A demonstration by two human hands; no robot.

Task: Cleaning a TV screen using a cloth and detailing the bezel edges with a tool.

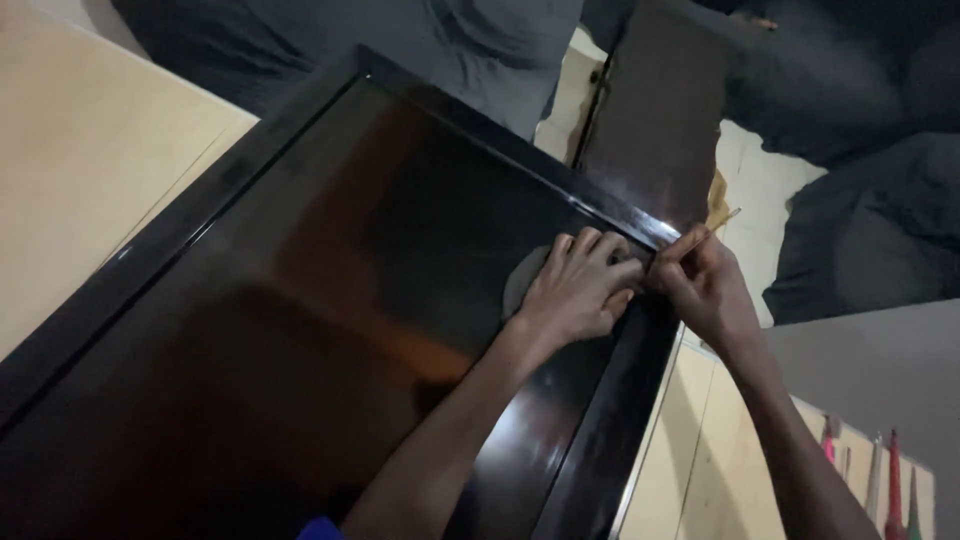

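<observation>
A large flat screen panel [300, 300] with a glossy black frame lies face up across a pale wooden surface. My left hand [575, 285] rests near the panel's far right corner, fingers curled over a small grey round patch [520, 275] on the glass. My right hand [705, 285] sits just right of it at the frame's edge, pinching a thin stick-like tool [715, 228] that points up and right. The two hands almost touch at the corner.
Pale wooden boards [90, 150] lie under and left of the panel. A dark brown board [655, 120] stands beyond the corner. Another person in dark clothing [860, 200] is at the upper right. Several red-handled tools [890, 480] lie at the lower right.
</observation>
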